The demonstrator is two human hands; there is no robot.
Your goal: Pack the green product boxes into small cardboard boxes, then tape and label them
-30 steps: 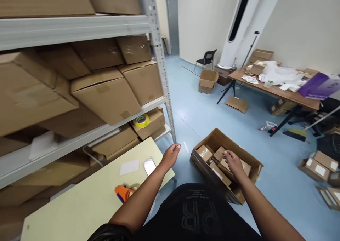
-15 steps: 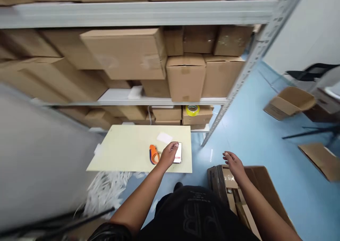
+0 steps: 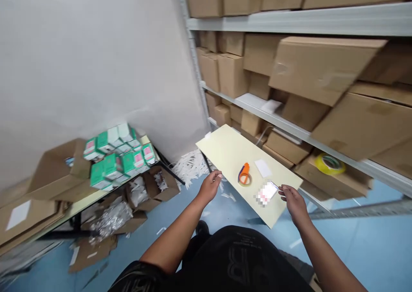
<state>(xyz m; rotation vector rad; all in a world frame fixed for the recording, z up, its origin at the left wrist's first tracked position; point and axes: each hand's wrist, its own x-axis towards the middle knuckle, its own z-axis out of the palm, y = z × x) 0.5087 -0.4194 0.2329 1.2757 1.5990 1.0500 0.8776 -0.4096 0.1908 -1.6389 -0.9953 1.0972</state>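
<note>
My left hand (image 3: 210,187) hangs beside the front edge of a pale yellow table (image 3: 222,148), its fingers curled together around nothing. Near the table's right end, my right hand (image 3: 293,202) is loosely bent, fingers a little apart, and seems to hold nothing. Its fingertips overlap the edge of a phone with a lit screen (image 3: 269,190), partly blurred out; whether they touch it I cannot tell. On the tabletop, an orange tape dispenser (image 3: 245,170) with a roll of tape lies left of the phone. A white card (image 3: 263,168) lies behind them.
A metal shelf rack (image 3: 289,24) with brown cartons rises behind the table. A yellow tape roll (image 3: 330,163) rests on a lower carton. At left, a bench holds green and white boxes (image 3: 112,165) and an open carton (image 3: 58,159). White scraps (image 3: 191,163) lie on the floor.
My view has swung left, from the open carton of small boxes on the floor to the table and the bench. Both hands keep about the same pose.
</note>
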